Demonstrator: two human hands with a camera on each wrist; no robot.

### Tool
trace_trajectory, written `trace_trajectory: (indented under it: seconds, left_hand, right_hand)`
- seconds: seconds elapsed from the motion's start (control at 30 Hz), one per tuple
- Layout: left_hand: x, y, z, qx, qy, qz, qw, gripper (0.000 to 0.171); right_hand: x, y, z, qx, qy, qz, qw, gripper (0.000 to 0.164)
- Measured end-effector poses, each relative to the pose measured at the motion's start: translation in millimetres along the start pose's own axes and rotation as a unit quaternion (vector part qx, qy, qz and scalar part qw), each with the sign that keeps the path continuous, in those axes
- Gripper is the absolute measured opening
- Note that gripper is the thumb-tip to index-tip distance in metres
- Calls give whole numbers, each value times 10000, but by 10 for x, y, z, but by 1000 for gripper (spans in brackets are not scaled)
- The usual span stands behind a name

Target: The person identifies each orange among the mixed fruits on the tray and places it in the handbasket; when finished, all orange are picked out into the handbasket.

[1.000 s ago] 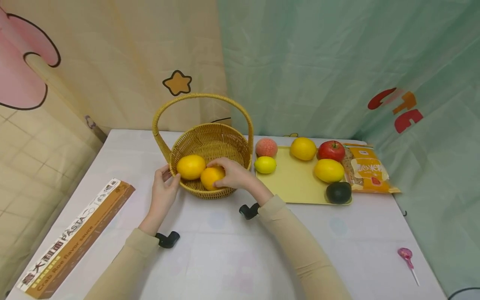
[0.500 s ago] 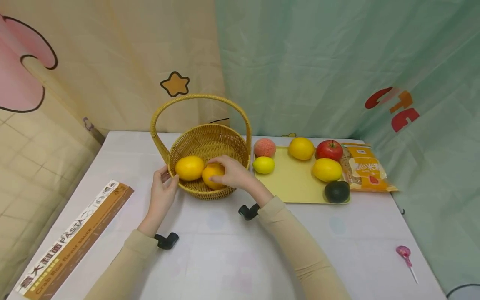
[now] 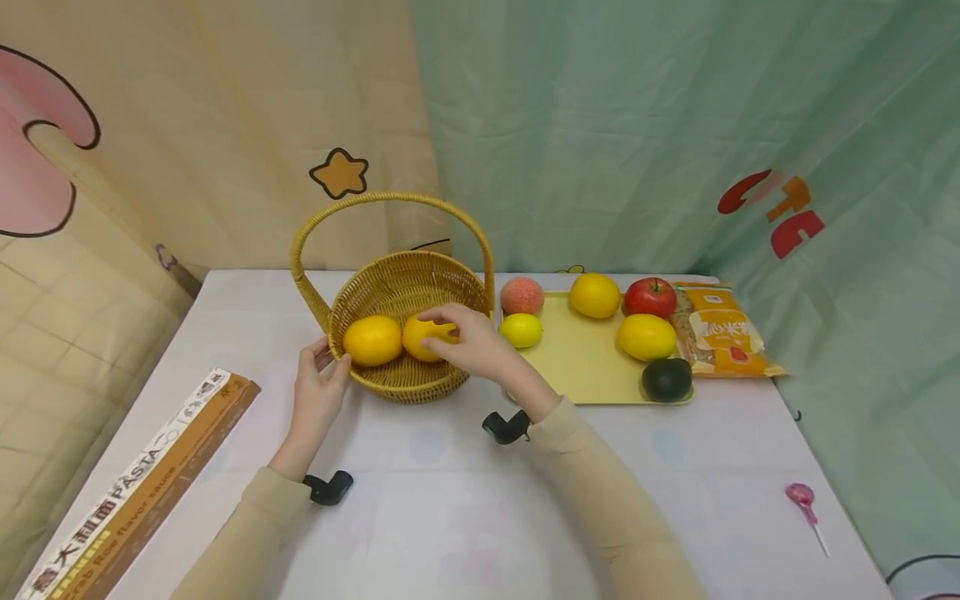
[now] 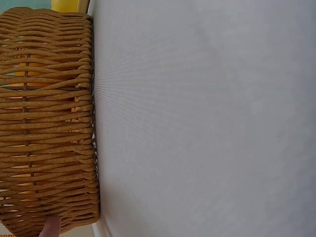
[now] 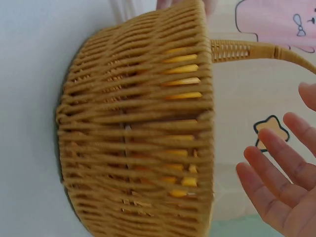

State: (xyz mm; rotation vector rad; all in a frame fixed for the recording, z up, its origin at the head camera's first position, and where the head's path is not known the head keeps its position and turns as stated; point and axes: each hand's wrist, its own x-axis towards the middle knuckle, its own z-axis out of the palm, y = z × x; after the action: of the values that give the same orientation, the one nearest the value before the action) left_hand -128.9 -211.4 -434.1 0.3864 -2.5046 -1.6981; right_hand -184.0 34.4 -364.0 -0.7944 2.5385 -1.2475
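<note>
A wicker basket (image 3: pixel 408 392) with a tall arched handle stands at the back of the table. Inside lie an oval yellow-orange fruit (image 3: pixel 372 340) on the left and a second orange-yellow fruit (image 3: pixel 418 340) beside it. My left hand (image 3: pixel 318 387) grips the basket's left rim, thumb at the edge; one fingertip (image 4: pixel 51 227) shows against the weave in the left wrist view. Over the right side of the basket, my right hand (image 3: pixel 476 343) partly covers the second fruit. The right wrist view shows its fingers (image 5: pixel 276 180) spread loosely above the rim, with nothing in them.
Right of the basket, a yellow tray (image 3: pixel 581 375) carries a pink fruit (image 3: pixel 522 296), a lime-yellow lemon (image 3: pixel 521 331), two yellow fruits, a red apple (image 3: pixel 650 297) and a dark avocado (image 3: pixel 667 380). A snack bag (image 3: pixel 727 333), a lollipop (image 3: pixel 802 500) and a pasta box (image 3: pixel 142 483) lie around.
The right hand has loosened from the second fruit and shifted slightly up and right. That fruit sits a bit farther back in the basket. The left hand stays on the rim; the head view has shifted.
</note>
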Motion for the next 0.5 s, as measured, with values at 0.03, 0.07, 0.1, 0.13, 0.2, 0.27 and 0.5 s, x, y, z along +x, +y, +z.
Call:
trace_trajectory:
  seconds: [0.03, 0.07, 0.1, 0.13, 0.2, 0.27, 0.5]
  left_hand:
    - [-1, -2, 4, 7, -11, 1, 10000, 57]
    - [-2, -4, 7, -3, -16, 4, 10000, 57]
    - [-3, -5, 11, -23, -21, 6, 10000, 57]
    - [-4, -7, 14, -43, -22, 3, 10000, 57]
    - [-5, -9, 18, -87, -18, 7, 10000, 57]
    - [-4, -11, 19, -136, -12, 10, 9999, 57]
    - [9, -15, 13, -58, 41, 28, 10000, 57]
  right_hand:
    - [-33, 6, -27, 55, 65, 15, 10000, 39]
    - [-66, 15, -57, 74, 129, 0, 9999, 38]
    - [-100, 31, -89, 79, 187, -33, 9998, 37]
    - [-138, 49, -123, 104, 248, -53, 9996, 36]
    - [-215, 97, -197, 129, 365, -85, 9992, 35]
    - [-299, 151, -283, 166, 486, -77, 9987, 35]
    - [-602, 422, -628, 209, 1072, 346, 9934, 32]
